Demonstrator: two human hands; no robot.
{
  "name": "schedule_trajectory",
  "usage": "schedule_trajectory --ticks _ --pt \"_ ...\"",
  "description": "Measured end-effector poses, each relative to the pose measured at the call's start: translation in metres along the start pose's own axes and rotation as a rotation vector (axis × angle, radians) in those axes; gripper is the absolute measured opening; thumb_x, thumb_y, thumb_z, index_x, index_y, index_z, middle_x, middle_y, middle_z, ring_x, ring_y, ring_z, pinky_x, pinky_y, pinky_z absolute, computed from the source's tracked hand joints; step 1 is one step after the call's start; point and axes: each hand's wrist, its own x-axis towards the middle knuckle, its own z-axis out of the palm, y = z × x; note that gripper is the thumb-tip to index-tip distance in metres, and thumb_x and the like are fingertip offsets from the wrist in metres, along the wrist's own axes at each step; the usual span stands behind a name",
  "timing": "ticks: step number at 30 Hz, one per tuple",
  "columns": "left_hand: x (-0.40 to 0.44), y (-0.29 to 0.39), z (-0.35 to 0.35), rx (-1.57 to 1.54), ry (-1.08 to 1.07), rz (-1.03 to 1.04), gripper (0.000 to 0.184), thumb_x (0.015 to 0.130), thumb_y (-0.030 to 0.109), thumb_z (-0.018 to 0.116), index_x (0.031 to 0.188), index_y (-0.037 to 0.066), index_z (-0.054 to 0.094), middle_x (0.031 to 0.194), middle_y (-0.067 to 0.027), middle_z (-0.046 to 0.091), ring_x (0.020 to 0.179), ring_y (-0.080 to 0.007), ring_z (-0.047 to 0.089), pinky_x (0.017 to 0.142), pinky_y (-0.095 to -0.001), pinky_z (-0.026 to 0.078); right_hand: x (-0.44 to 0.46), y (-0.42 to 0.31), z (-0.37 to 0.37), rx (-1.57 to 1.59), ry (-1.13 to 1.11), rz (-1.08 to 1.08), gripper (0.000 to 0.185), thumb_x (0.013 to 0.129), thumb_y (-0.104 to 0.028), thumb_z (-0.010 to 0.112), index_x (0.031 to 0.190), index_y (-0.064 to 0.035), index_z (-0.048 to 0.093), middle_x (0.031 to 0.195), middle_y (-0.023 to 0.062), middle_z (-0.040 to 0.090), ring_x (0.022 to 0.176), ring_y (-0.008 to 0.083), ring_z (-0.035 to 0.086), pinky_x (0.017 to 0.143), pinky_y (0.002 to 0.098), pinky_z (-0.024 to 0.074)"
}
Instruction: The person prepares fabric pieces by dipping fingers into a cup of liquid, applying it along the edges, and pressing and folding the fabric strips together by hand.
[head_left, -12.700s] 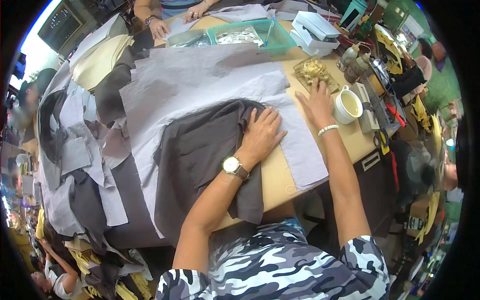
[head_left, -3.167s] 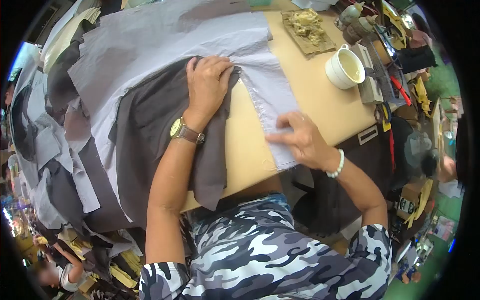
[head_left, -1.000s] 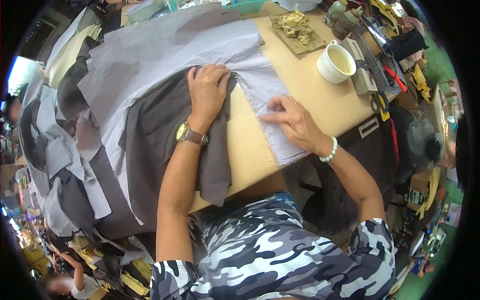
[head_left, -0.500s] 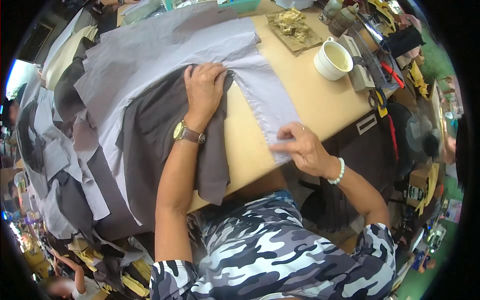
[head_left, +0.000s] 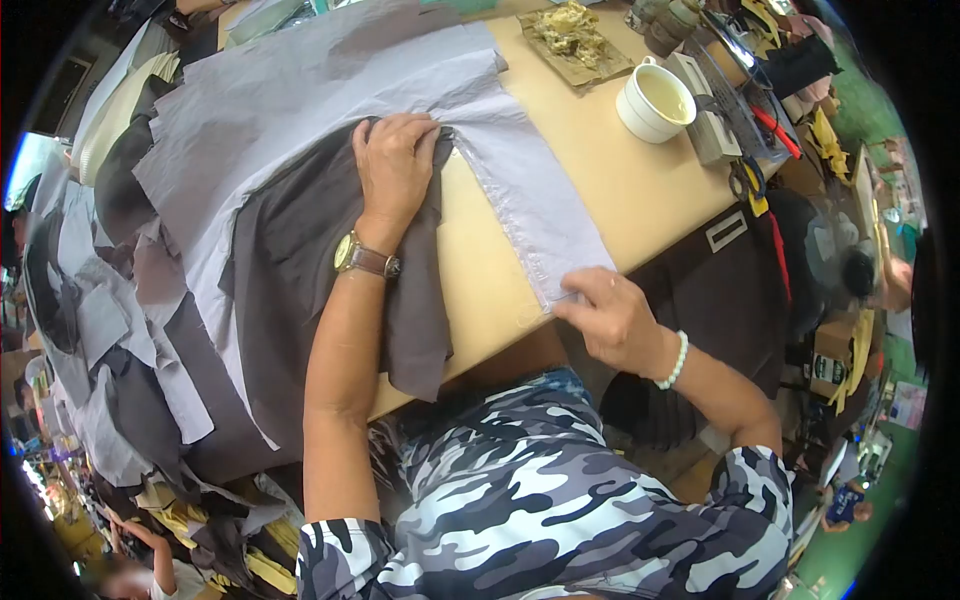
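Note:
Dark grey-brown fabric [head_left: 300, 240] lies over a large light grey-lilac fabric piece [head_left: 300, 90] on the table. My left hand [head_left: 397, 165] presses down at the dark fabric's upper edge, fingers curled and closed on the cloth. From there a narrow light grey-lilac fabric strip [head_left: 530, 205] with a frayed edge runs down to the table's front edge. At the strip's lower end, my right hand [head_left: 618, 322] pinches its corner between thumb and fingers.
A white cup [head_left: 656, 103] of pale paste stands at the right rear. Beyond it are yellowish clumps on brown cardboard [head_left: 575, 50], bottles [head_left: 672, 25] and scissors [head_left: 740, 182]. Fabric pieces [head_left: 105, 320] pile up on the left. A person [head_left: 135, 570] sits at the lower left.
My right hand's fingers have closed from a loose, extended pose onto the strip's lower corner. My left hand keeps its place on the cloth; the whole view has shifted slightly.

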Motion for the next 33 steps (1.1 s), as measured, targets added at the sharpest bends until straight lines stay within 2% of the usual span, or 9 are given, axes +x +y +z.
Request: schedule_trajectory --ticks 4,10,14,17,20,23,26,29,33 --pt "0.001 -0.001 -0.001 -0.015 -0.001 -0.004 0.012 0.084 0.016 0.063 0.09 0.009 0.07 0.102 -0.0033 0.068 0.104 -0.0212 0.058 0.102 -0.0466 0.029 0.035 0.004 0.004 -0.016 0.008 0.146 0.036 0.073 -0.003 0.053 0.109 -0.0029 0.06 0.104 0.0145 0.056 0.091 0.0309 0.056 0.08 0.0377 0.0468" --pt "0.001 -0.001 0.0 0.008 -0.009 -0.005 0.014 0.085 0.018 0.062 0.092 0.009 0.07 0.104 -0.0032 0.068 0.105 -0.0208 0.058 0.103 -0.0456 0.028 0.015 -0.014 0.006 -0.208 -0.033 0.003 0.037 0.074 -0.005 0.053 0.11 0.002 0.058 0.106 0.0157 0.054 0.095 0.0298 0.054 0.081 0.0383 0.0467" --pt "-0.001 -0.002 -0.001 0.016 -0.033 -0.012 0.014 0.086 0.018 0.062 0.092 0.009 0.07 0.105 -0.0036 0.068 0.105 -0.0215 0.058 0.103 -0.0456 0.028 -0.007 -0.022 0.001 -0.106 -0.069 -0.012 0.036 0.072 -0.005 0.055 0.106 0.0046 0.059 0.107 0.016 0.053 0.099 0.031 0.055 0.083 0.0389 0.0478" --pt "0.002 -0.001 -0.001 0.012 -0.025 -0.01 0.013 0.085 0.017 0.062 0.092 0.009 0.07 0.104 -0.0039 0.068 0.104 -0.0215 0.059 0.103 -0.0454 0.029 0.009 -0.018 -0.008 0.139 -0.096 0.253 0.037 0.071 -0.004 0.055 0.107 0.0031 0.059 0.107 0.0167 0.054 0.098 0.0313 0.056 0.082 0.0383 0.0487" --pt "0.001 0.0 0.0 0.005 -0.007 0.0 0.013 0.085 0.017 0.063 0.092 0.009 0.07 0.103 -0.0043 0.068 0.103 -0.0216 0.059 0.102 -0.0453 0.029 0.016 -0.012 0.004 -0.097 -0.017 0.161 0.038 0.069 0.0 0.055 0.106 0.0006 0.061 0.107 0.017 0.054 0.098 0.0316 0.056 0.081 0.0374 0.0489" --pt "0.001 0.0 0.0 0.002 0.008 0.002 0.012 0.083 0.016 0.064 0.09 0.009 0.07 0.101 -0.0042 0.068 0.102 -0.0206 0.06 0.101 -0.0444 0.03 -0.004 -0.024 0.005 -0.095 0.016 0.071 0.04 0.068 0.006 0.052 0.106 0.0 0.063 0.106 0.0208 0.055 0.094 0.0343 0.058 0.08 0.0407 0.0488" --pt "0.001 0.001 0.001 -0.009 0.014 -0.012 0.011 0.083 0.017 0.064 0.089 0.01 0.07 0.1 -0.0041 0.068 0.101 -0.0205 0.06 0.1 -0.0445 0.031 -0.017 -0.023 -0.001 0.17 0.006 0.191 0.038 0.066 0.002 0.055 0.102 -0.0026 0.064 0.111 0.0176 0.054 0.1 0.0327 0.056 0.083 0.0381 0.0475" --pt "0.0 0.003 0.003 -0.009 0.032 -0.018 0.011 0.084 0.017 0.063 0.088 0.01 0.07 0.099 -0.0039 0.068 0.101 -0.0211 0.059 0.1 -0.0445 0.03 -0.003 -0.025 -0.006 -0.039 0.11 0.188 0.024 0.066 0.0 0.055 0.087 -0.0029 0.067 0.11 0.0185 0.056 0.101 0.0341 0.055 0.084 0.04 0.0464" --pt "0.002 0.003 0.004 0.014 -0.03 -0.036 0.015 0.085 0.021 0.062 0.088 0.009 0.07 0.099 -0.0037 0.068 0.103 -0.0211 0.058 0.1 -0.0459 0.031 0.012 -0.023 -0.026 -0.018 0.114 0.14 0.007 0.064 0.001 0.054 0.062 -0.0014 0.06 0.11 0.0195 0.057 0.103 0.0357 0.055 0.089 0.0433 0.0428"
